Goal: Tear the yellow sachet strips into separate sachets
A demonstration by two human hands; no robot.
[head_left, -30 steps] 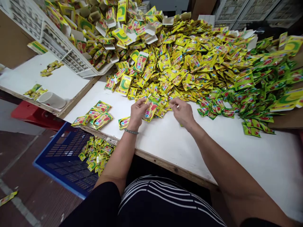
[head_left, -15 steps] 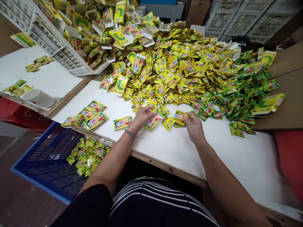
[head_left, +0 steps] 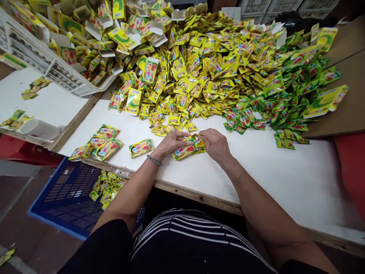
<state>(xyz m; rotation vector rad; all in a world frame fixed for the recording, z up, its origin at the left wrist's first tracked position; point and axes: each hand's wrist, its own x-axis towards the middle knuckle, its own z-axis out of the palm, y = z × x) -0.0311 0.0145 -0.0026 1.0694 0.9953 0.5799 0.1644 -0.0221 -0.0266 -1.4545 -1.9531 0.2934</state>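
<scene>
L hand [head_left: 174, 144] grips box [head_left: 184, 151]; R hand [head_left: 216, 146] pinches sachets [head_left: 199, 144] btwn hands.

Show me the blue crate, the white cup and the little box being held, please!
Blue crate [head_left: 57, 226]: head view, on its near rim.
White cup [head_left: 38, 129]: head view, on its side.
Little box [head_left: 183, 152]: head view, on its printed face.

Across the centre, your yellow packets [head_left: 225, 80] look like glossy, crinkled plastic; the tabletop [head_left: 273, 179] is smooth, matt white, its edge [head_left: 199, 197] rough wood; lower left, the blue basket [head_left: 65, 205] looks plastic.
</scene>
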